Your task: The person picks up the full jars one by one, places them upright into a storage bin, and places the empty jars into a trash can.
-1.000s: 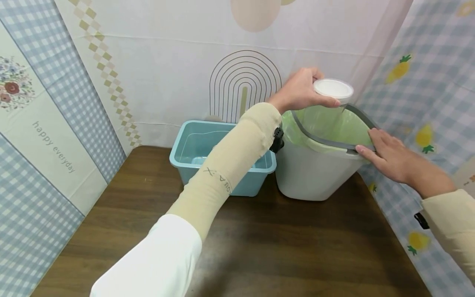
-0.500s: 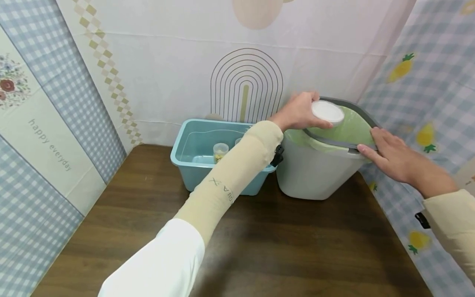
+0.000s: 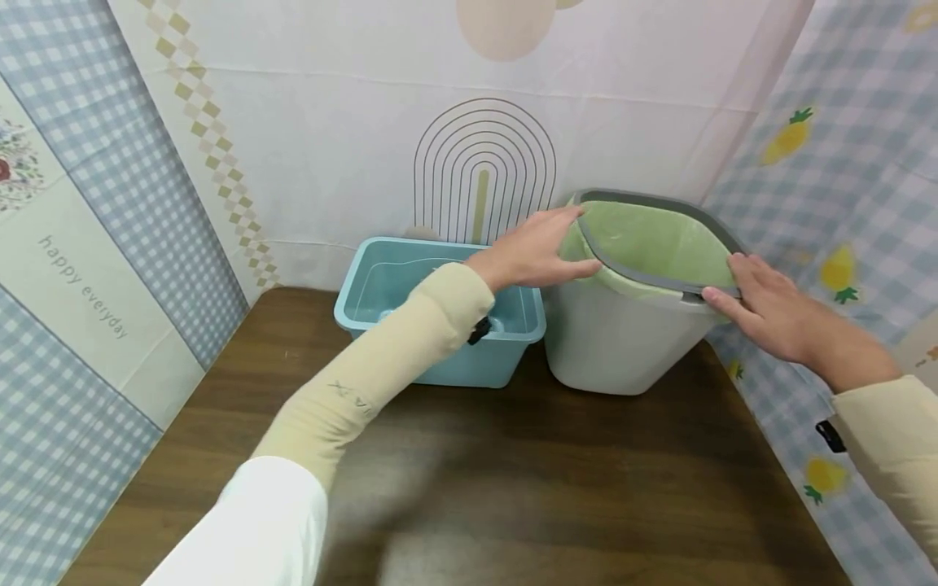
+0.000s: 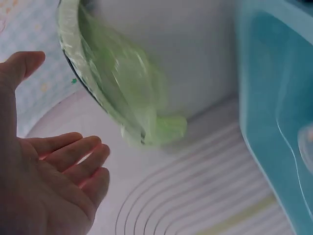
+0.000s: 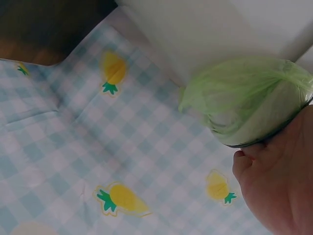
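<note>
A white bin (image 3: 615, 342) with a grey rim (image 3: 637, 277) and a green liner (image 3: 652, 240) stands at the table's back right, its mouth tipped toward me. My left hand (image 3: 545, 248) is open and empty, fingers straight, at the bin's left rim. The left wrist view shows its bare palm (image 4: 54, 176) beside the liner's hanging edge (image 4: 137, 103). My right hand (image 3: 755, 305) holds the rim on the right side, thumb along the outside and fingers over the top. In the right wrist view its thumb (image 5: 242, 164) presses the rim under the bunched liner (image 5: 249, 98).
A light blue tub (image 3: 440, 358) sits just left of the bin, partly hidden by my left forearm. Printed cloth walls close in the back, left and right. The brown table (image 3: 550, 472) stretches toward me.
My left hand held a clear container with a white lid over the bin and lowered it in. Now the hand is empty, has drawn back left, and the container is out of sight.
</note>
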Tool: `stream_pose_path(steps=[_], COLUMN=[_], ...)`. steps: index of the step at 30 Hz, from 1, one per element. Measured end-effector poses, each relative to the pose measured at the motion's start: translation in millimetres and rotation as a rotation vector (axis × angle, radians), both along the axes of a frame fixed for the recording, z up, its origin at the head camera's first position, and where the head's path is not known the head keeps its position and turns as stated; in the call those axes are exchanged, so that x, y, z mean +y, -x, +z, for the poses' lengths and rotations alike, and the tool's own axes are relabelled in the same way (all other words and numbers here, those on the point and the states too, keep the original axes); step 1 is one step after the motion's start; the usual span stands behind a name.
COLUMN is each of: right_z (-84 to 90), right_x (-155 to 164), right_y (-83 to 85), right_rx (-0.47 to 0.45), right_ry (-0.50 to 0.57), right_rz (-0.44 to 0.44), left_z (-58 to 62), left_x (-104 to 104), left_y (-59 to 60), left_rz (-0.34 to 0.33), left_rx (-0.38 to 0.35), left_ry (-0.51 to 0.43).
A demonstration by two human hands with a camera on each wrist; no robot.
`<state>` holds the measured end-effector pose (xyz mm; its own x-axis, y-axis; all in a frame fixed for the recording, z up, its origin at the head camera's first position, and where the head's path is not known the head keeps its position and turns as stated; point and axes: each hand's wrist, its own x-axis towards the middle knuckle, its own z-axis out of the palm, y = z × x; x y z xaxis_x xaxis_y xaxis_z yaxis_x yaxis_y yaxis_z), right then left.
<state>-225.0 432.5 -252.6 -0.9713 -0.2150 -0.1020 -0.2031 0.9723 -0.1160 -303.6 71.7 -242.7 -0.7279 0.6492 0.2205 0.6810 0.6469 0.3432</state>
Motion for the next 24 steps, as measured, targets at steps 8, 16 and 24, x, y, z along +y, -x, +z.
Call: stream_pose_path(steps=[8,16,24], right_z=[-4.1,-5.9,-7.3], right_x=[3.0,4.8,6.0], right_y=[9.6,12.3,13.1], right_rx=[0.003,0.0,0.016], right_ry=[-0.012,-0.006,0.001], right_rz=[0.008,0.011,0.02], left_z=[-14.7,-33.4,-54.0], left_x=[-51.6,-92.6,-126.6], left_y=[-11.5,-22.9,-35.5], left_rz=[0.024,0.039,0.055], left_rx=[0.083,0.158,0.204], left_ry=[0.132,0.19,0.284])
